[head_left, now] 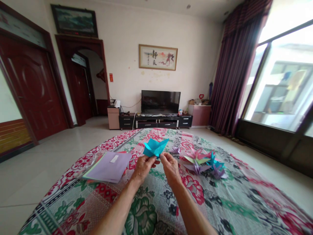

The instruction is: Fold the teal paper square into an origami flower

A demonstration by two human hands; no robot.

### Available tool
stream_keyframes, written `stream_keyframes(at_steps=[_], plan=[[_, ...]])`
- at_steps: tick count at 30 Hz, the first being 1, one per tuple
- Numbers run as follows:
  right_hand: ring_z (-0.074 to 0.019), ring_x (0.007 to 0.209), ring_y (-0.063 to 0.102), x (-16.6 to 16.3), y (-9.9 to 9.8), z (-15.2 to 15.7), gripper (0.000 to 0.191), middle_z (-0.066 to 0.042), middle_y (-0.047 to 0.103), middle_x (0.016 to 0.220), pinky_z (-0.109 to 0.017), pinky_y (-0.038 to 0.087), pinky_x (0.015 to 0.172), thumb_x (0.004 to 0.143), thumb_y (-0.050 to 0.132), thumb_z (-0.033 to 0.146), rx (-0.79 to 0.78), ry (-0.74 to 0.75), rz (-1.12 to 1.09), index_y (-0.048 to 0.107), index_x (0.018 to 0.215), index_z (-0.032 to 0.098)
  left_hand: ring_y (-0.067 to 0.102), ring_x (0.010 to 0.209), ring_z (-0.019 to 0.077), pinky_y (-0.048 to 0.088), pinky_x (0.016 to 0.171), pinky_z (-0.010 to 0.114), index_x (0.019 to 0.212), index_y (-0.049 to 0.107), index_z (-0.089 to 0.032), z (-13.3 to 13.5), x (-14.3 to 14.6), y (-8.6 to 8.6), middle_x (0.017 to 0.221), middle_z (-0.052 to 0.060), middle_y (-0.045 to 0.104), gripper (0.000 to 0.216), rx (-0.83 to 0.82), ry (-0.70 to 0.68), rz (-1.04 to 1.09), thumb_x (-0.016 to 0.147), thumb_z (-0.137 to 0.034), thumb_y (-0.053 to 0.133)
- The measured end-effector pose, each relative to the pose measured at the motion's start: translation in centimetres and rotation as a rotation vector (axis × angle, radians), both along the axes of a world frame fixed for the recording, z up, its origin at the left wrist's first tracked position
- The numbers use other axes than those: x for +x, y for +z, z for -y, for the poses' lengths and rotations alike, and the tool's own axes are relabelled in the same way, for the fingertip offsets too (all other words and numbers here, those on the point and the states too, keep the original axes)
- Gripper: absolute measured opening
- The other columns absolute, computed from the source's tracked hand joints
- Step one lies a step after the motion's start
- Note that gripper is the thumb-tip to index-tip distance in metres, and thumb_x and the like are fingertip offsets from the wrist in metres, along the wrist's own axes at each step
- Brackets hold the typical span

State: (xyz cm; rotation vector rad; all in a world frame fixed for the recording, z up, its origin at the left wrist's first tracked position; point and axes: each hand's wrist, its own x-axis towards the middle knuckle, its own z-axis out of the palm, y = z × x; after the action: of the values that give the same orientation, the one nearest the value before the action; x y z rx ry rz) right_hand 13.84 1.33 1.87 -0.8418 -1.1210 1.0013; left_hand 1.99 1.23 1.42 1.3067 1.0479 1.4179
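Observation:
A turquoise sheet of folded origami paper (154,147) is held up over the table, its corners spread outward. My left hand (143,167) pinches its lower left edge between thumb and fingers. On the lower right side, my right hand (170,165) grips the same paper with closed fingertips. To the right lie several finished paper cranes: a purple one (197,167), a turquoise one (215,162) and others in pink and green. A stack of coloured paper (107,168), purple on top, rests to the left of my hands.
The round table wears a flowered cloth (144,212). A small white slip (113,159) lies on the paper stack. A small purple folded piece (176,149) sits just beyond my right hand. Past the table stand a television (160,101) and a low black cabinet (156,123).

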Motion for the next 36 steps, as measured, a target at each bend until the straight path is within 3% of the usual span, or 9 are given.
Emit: stream_keyframes(at_steps=[7,13,19,30,36], plan=[[-0.0144,0.065,0.054,1.1,0.1,-0.2,0.031,0.0,0.063,0.067,-0.025,0.04,0.064,0.064,0.067,0.047,-0.087,0.105,0.017,0.064,0.07,0.018,0.068,0.073,0.0212,0.05,0.065,0.028,0.085,0.073,-0.011,0.0,-0.3,0.2,0.076,0.01,0.073,0.034,-0.04,-0.013,0.095,0.064,-0.038,0.073],[-0.0156,0.072,0.057,1.4,-0.3,-0.3,0.03,-0.001,0.065,0.073,-0.028,0.042,0.073,0.066,0.067,0.047,-0.112,0.119,-0.013,0.064,0.073,0.018,0.067,0.072,0.0208,0.05,0.069,0.029,0.083,0.074,-0.012,0.0,-0.4,0.1,0.075,0.01,0.073,0.033,-0.039,-0.074,0.056,0.064,-0.038,0.072],[-0.0182,0.078,0.06,0.9,-0.5,-0.4,0.034,-0.004,0.067,0.076,-0.03,0.042,0.075,0.068,0.064,0.05,-0.155,0.112,-0.046,0.064,0.077,0.017,0.063,0.058,0.0173,0.046,0.058,0.026,0.072,0.073,-0.01,0.2,-0.1,0.5,0.064,0.011,0.071,0.031,-0.072,0.085,0.051,0.064,-0.04,0.07],[-0.0137,0.063,0.049,1.4,0.9,0.4,0.014,0.002,0.058,0.061,-0.025,0.037,0.062,0.065,0.059,0.031,0.019,0.06,0.17,0.059,0.06,0.018,0.063,0.058,0.0178,0.045,0.058,0.026,0.072,0.074,-0.015,0.0,-0.4,0.4,0.063,0.007,0.071,0.019,0.014,-0.007,-0.141,0.07,-0.028,0.06],[-0.0163,0.066,0.053,1.2,0.5,-0.1,0.012,0.001,0.062,0.064,-0.027,0.041,0.066,0.063,0.062,0.027,0.085,0.093,0.1,0.064,0.07,0.018,0.064,0.057,0.0182,0.045,0.057,0.025,0.073,0.073,-0.017,0.0,-0.5,0.6,0.063,0.006,0.071,0.014,0.029,-0.045,-0.145,0.067,-0.024,0.062]])
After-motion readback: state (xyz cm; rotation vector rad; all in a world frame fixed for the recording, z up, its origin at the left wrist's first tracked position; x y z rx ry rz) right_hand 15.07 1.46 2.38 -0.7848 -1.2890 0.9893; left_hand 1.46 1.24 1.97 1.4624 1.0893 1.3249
